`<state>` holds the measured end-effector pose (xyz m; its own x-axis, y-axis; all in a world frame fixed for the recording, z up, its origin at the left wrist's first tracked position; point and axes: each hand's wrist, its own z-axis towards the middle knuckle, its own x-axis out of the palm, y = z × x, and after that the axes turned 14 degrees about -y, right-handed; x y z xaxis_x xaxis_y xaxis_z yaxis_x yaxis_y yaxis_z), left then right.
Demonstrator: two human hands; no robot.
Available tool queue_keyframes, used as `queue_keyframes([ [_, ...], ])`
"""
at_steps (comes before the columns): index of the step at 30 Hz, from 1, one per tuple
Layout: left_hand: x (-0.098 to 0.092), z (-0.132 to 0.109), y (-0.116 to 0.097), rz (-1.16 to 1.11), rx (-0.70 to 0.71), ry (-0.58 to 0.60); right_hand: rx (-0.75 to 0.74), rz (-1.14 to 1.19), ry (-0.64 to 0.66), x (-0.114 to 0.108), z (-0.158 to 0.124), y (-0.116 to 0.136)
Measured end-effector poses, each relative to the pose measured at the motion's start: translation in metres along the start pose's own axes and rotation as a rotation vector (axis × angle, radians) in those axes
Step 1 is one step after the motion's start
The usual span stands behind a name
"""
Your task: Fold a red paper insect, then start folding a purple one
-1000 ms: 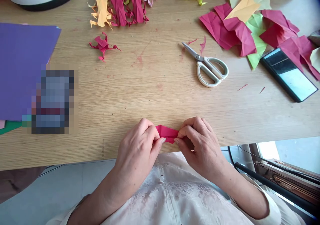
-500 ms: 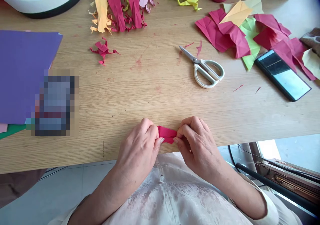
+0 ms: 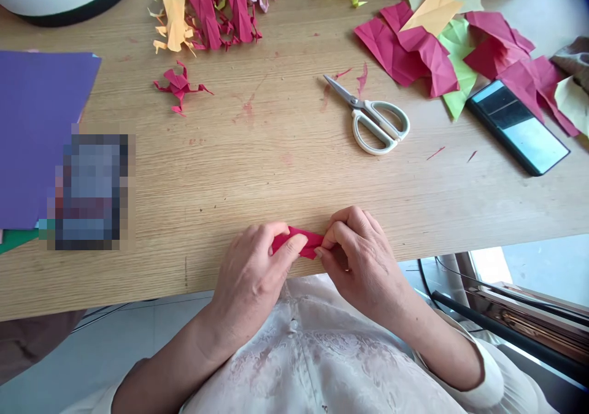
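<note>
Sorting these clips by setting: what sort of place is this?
Probably a paper-craft work table, at home or in a workshop, I can't tell. Folded red paper is held between left hand and right hand, with paper figures and scissors lying farther back.

single head-worn cam, looking forward and down from above the shirt front point(image 3: 294, 352), close over desk point(image 3: 230, 184), near edge crossing lower frame, hands point(image 3: 251, 273) low centre, desk running past top
</note>
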<state>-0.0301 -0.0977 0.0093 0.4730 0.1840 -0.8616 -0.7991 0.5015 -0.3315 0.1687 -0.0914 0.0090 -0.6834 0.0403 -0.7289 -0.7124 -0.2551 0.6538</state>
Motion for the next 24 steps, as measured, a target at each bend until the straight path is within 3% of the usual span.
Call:
queue_keyframes([
  [4, 0.001, -0.001, 0.002, -0.025, 0.177, -0.057, -0.001, -0.001, -0.017, 0.0, 0.001, 0.0],
  [11, -0.01, -0.018, 0.018, -0.049, 0.435, -0.058, -0.019, -0.005, -0.029, 0.0, 0.001, 0.0],
  [16, -0.017, -0.026, 0.026, 0.023, 0.44, 0.089, -0.025, 0.002, -0.033, 0.0, 0.001, 0.0],
  [24, -0.019, -0.023, 0.017, 0.202, 0.489, 0.164, -0.032, -0.01, -0.033, 0.001, 0.002, 0.0],
])
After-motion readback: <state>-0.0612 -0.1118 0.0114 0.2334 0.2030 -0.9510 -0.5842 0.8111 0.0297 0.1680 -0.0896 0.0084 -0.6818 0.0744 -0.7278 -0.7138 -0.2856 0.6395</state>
